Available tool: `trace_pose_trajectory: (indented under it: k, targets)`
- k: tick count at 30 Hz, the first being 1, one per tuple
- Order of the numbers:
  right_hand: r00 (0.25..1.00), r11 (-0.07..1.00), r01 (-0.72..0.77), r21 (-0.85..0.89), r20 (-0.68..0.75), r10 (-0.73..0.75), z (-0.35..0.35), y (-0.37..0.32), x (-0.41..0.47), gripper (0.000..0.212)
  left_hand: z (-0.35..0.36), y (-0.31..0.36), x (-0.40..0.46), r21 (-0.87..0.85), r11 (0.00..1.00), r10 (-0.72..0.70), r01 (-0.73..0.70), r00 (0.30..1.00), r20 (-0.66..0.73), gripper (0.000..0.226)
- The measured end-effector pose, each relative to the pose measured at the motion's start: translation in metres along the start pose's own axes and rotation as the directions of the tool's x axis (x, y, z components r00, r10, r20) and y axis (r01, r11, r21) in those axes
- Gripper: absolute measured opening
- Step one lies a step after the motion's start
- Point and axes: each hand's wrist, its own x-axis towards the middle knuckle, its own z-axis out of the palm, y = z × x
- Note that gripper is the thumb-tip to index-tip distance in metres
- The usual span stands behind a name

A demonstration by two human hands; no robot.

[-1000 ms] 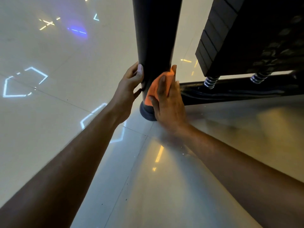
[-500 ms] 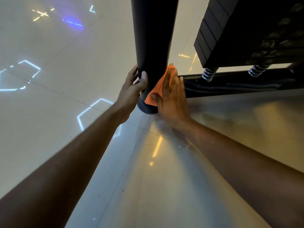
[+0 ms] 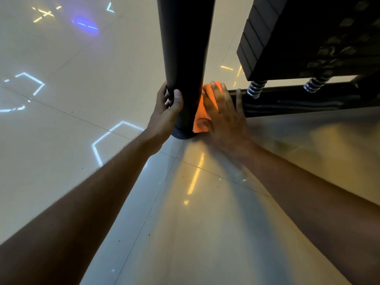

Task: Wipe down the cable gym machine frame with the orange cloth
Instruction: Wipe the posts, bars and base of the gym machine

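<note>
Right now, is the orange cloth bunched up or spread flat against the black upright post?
Mostly flat: the orange cloth lies pressed against the black upright post under the right hand, fingers extended.

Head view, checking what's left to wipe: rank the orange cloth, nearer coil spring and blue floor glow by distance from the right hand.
1. Orange cloth, under the right hand.
2. Nearer coil spring, just right.
3. Blue floor glow, far upper left.

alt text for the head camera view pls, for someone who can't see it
A right hand presses an orange cloth flat against the base of a black upright post of a gym machine, while the left hand grips the post's other side. A weight stack sits right, above a glossy tiled floor.
</note>
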Motion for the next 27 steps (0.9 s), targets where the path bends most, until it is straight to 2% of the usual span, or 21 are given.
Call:
trace_pose_trajectory:
  k: [2, 4, 6, 7, 9, 11, 12, 15, 18, 21, 24, 25, 27]
  targets:
    - [1.0, 1.0, 0.007, 0.019, -0.022, -0.007, -0.001, 0.011, -0.006, 0.08, 0.003, -0.002, -0.002, 0.025, 0.999, 0.02, -0.021, 1.0, 0.014, 0.053]
    - [0.985, 0.965, -0.159, 0.211, -0.036, 0.17, -0.007, -0.009, -0.002, 0.067, 0.009, -0.005, -0.004, 0.075, 0.995, 0.066, -0.067, 0.998, 0.008, 0.047]
    - [0.943, 0.894, -0.31, 0.324, -0.014, 0.333, -0.017, -0.036, 0.011, 0.063, 0.015, -0.008, -0.004, 0.139, 0.983, 0.125, -0.121, 0.992, -0.02, 0.054]
    - [0.941, 0.884, -0.313, 0.348, -0.01, 0.337, -0.021, -0.041, 0.016, 0.063, 0.017, -0.009, -0.004, 0.163, 0.977, 0.147, -0.139, 0.988, -0.04, 0.065]
    - [0.98, 0.944, -0.187, 0.272, -0.012, 0.197, -0.02, -0.025, 0.014, 0.063, 0.023, -0.011, -0.004, 0.179, 0.973, 0.164, -0.148, 0.983, -0.079, 0.082]
    - [0.998, 0.99, -0.029, 0.135, -0.05, 0.036, -0.013, 0.008, 0.001, 0.064, 0.028, -0.01, -0.004, 0.171, 0.975, 0.16, -0.143, 0.983, -0.092, 0.086]
    - [0.997, 0.994, -0.017, 0.111, -0.071, 0.025, -0.009, 0.025, -0.007, 0.063, 0.029, -0.01, -0.004, 0.166, 0.976, 0.158, -0.141, 0.983, -0.094, 0.087]
    - [0.986, 0.982, -0.134, 0.131, -0.083, 0.145, -0.011, 0.035, -0.021, 0.062, 0.029, -0.009, -0.005, 0.185, 0.973, 0.161, -0.14, 0.981, -0.105, 0.088]
    - [0.962, 0.943, -0.254, 0.216, -0.049, 0.27, -0.02, -0.005, -0.01, 0.061, 0.029, -0.014, -0.001, 0.196, 0.969, 0.177, -0.15, 0.975, -0.132, 0.088]
    - [0.988, 0.948, -0.146, 0.284, 0.0, 0.152, -0.024, -0.033, 0.0, 0.067, 0.028, -0.02, 0.002, 0.206, 0.967, 0.186, -0.151, 0.969, -0.165, 0.091]
    - [0.996, 0.983, -0.025, 0.181, -0.075, 0.039, -0.014, -0.001, -0.007, 0.064, 0.026, -0.016, -0.002, 0.208, 0.969, 0.17, -0.136, 0.973, -0.156, 0.086]
    - [0.994, 0.988, -0.021, 0.151, -0.1, 0.036, -0.011, 0.015, -0.011, 0.063, 0.025, -0.015, -0.003, 0.209, 0.968, 0.169, -0.137, 0.975, -0.145, 0.083]
    - [0.989, 0.982, -0.114, 0.152, -0.075, 0.127, -0.012, 0.03, -0.017, 0.061, 0.022, -0.015, -0.004, 0.202, 0.969, 0.171, -0.145, 0.978, -0.117, 0.079]
